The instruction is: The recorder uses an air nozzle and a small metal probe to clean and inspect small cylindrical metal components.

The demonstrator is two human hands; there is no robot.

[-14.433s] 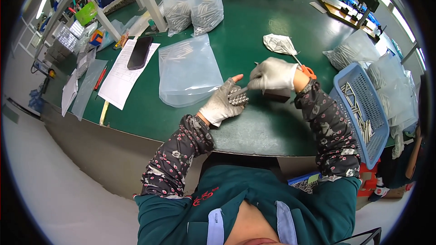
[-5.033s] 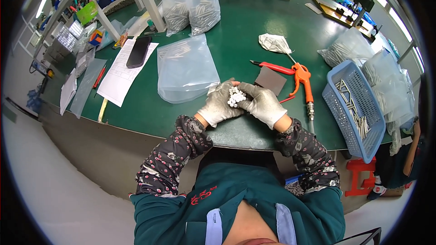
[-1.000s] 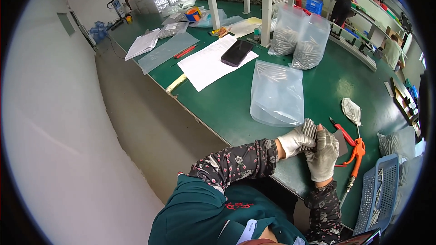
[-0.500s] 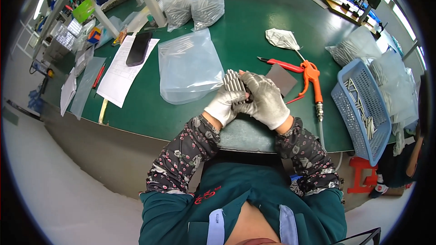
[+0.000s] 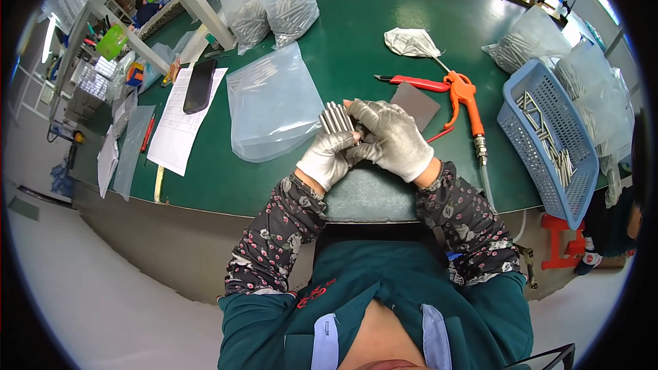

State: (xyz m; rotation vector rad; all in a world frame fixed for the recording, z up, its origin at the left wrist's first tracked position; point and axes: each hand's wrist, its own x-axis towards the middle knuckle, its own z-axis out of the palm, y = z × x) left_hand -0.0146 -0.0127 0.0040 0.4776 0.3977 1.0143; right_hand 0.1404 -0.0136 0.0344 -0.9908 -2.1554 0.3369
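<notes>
A bundle of shiny metal pins point(image 5: 334, 119) stands side by side between my two white-gloved hands over the near part of the table. Closed round the bundle from below and the left is my left hand point(image 5: 324, 159). Curled over its right side is my right hand point(image 5: 399, 142), with grime on the glove; its fingers hide part of the bundle. A clear plastic bag point(image 5: 277, 113) with several loose pins inside lies flat to the left. Beyond my right hand lie a dark square sheet point(image 5: 419, 105) and a red-handled pointed tool point(image 5: 419, 83).
An orange air gun point(image 5: 465, 92) with its hose lies right of my hands. Farther right, a blue basket point(image 5: 510, 125) of pins sits at the edge beside bulging pin bags point(image 5: 522, 49). Full bags point(image 5: 291, 10) stand at the back. A phone point(image 5: 199, 87) rests on paper point(image 5: 177, 136) at left.
The whole view has shifted a little. Both hands stay together around the pins; the left thumb now lies lower across the bundle, showing more of the pins.
</notes>
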